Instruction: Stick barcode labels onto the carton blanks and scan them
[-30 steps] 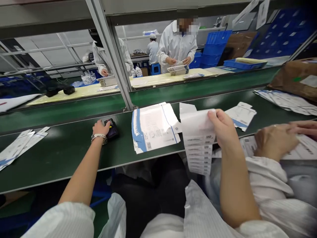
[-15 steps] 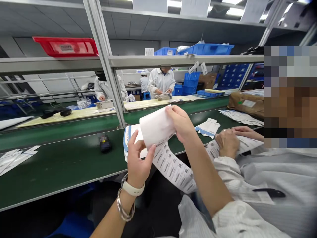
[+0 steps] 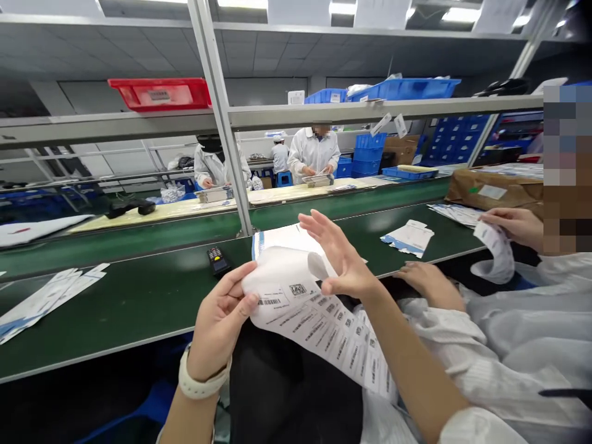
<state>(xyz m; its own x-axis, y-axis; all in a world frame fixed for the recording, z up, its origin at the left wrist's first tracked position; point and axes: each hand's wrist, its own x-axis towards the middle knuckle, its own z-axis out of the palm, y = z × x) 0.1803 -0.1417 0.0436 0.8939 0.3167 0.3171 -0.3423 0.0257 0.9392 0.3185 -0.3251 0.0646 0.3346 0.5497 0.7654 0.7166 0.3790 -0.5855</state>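
White label strip (image 3: 330, 336) slants lengthwise from left hand (image 3: 219, 320), down rightward

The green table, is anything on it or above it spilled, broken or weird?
Nothing looks spilled or broken. The flat cartons at the far left lie unevenly fanned, not squared up, so they look messy. The label strip in the left hand droops in a loose curl.
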